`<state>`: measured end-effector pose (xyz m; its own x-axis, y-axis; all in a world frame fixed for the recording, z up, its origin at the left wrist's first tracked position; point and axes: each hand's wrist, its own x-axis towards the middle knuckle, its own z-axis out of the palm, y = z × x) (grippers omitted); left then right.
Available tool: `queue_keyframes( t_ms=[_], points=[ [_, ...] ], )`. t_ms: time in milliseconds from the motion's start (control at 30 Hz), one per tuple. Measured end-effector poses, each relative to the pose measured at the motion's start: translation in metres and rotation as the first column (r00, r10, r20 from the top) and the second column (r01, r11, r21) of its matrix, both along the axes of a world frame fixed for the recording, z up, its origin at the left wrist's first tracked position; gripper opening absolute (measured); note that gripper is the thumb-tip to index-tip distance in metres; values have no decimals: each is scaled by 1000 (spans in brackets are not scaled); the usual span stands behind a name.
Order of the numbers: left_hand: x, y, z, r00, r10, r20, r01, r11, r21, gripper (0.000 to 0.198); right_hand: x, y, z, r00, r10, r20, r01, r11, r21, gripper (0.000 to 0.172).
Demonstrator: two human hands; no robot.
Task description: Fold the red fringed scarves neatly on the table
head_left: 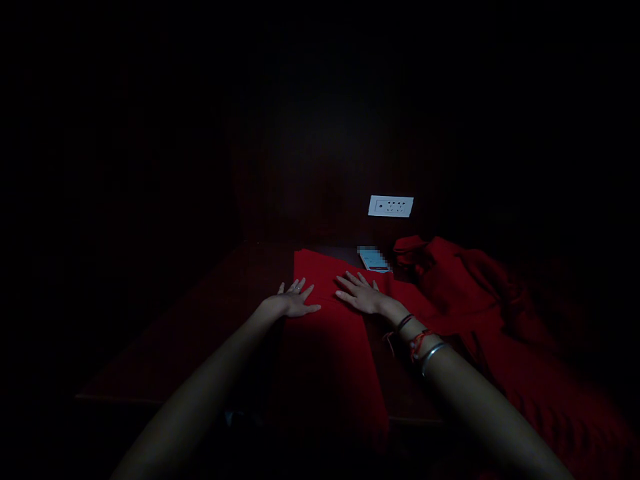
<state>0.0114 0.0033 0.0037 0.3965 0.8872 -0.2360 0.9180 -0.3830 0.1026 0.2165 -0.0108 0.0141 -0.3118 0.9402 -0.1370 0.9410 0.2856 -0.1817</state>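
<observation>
A red cloth (333, 340) lies flat on a dark table, its near end hanging over the front edge. My left hand (297, 301) rests on the cloth's left edge with its fingers spread, a ring on one of them. Palm down, my right hand (361, 293) presses on the cloth's right side, fingers also apart. Bracelets circle the right wrist. To the right, more red fabric (450, 280) is bunched up in folds; its lower part, with what looks like a fringe, drops past the table's front. Whether both red parts are one piece I cannot tell.
A white socket plate (391, 206) sits on the dark wall behind the table (200, 327). Behind the cloth lies a small pale, partly blurred-out item (374, 260). Deep shadow hides most of the surroundings, including the space below the table's front edge.
</observation>
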Motion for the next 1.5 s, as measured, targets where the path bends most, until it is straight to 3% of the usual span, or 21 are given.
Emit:
queue_keyframes(
  t_ms=[67, 167, 333, 633, 767, 833, 933, 1067, 1200, 1267, 1400, 1500],
  points=[
    [1, 9, 0, 999, 3, 43, -7, 996, 93, 75, -6, 8, 3, 1000, -9, -13, 10, 996, 94, 69],
    [3, 29, -6, 994, 38, 102, -62, 969, 240, 67, -12, 21, -7, 999, -39, 27, 38, 998, 47, 69],
    [5, 46, -19, 995, 79, 63, -86, 989, 119, 68, -11, 27, -29, 1000, -31, -1, 31, 997, 65, 69],
    [2, 34, -9, 994, 106, 1, -106, 992, 70, 71, 21, 10, -23, 997, -50, 67, 49, 999, 10, 63],
    [21, 23, -9, 999, 5, 49, -21, 943, 332, 63, 18, -3, -12, 996, -52, 67, 37, 979, 202, 61],
    [29, 21, -12, 993, -58, 101, 17, 931, 365, 63, 9, -5, -9, 998, -39, 57, 22, 962, 272, 60],
    [23, 23, -16, 997, 6, 78, -20, 983, 182, 68, 3, -6, -11, 996, -43, 72, 28, 981, 194, 62],
    [-15, 29, -11, 996, 88, -8, -88, 996, 33, 75, 21, -14, -17, 996, -57, 63, 57, 998, 1, 65],
    [-36, 27, 3, 991, 114, -70, -117, 992, -42, 75, 32, -22, -21, 997, -58, 47, 58, 998, -6, 65],
    [-28, 23, 5, 987, 131, -94, -134, 991, -26, 71, 25, -25, -21, 999, -29, 26, 29, 1000, 3, 63],
    [6, 16, -5, 995, 88, 50, -97, 970, 224, 61, 9, -26, -18, 1000, 19, 5, -19, 1000, -3, 61],
    [17, 15, -17, 997, 10, 75, -29, 969, 244, 59, 26, -32, -16, 999, -22, 26, 22, 1000, -14, 59]
  ],
)
